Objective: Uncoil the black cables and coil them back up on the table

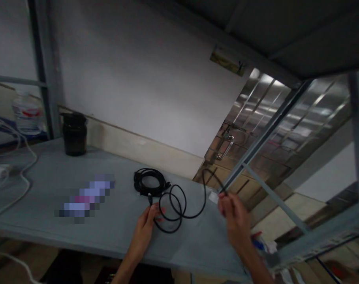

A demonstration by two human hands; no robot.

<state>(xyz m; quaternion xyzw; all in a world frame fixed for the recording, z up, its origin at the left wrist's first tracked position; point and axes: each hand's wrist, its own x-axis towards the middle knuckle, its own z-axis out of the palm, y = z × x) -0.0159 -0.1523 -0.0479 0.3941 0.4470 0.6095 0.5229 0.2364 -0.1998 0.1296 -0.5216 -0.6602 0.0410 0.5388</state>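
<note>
A loose black cable [194, 216] runs in loops over the grey tabletop between my hands. My left hand [146, 219] pinches it near one end, and a plug sticks up past the fingers. On the right, my right hand [232, 215] is closed around another stretch of the same cable, which arches up from the table into the fist. Just behind my left hand lies a second black cable [150, 181], wound into a neat coil.
Left of the coil is a pixelated flat object [87, 199]. A dark lidded jar [74, 134] stands by the wall, with a clear bottle [27, 114] farther left. White cords [28, 173] trail along the left side. Metal frame bars [268, 122] rise at the right.
</note>
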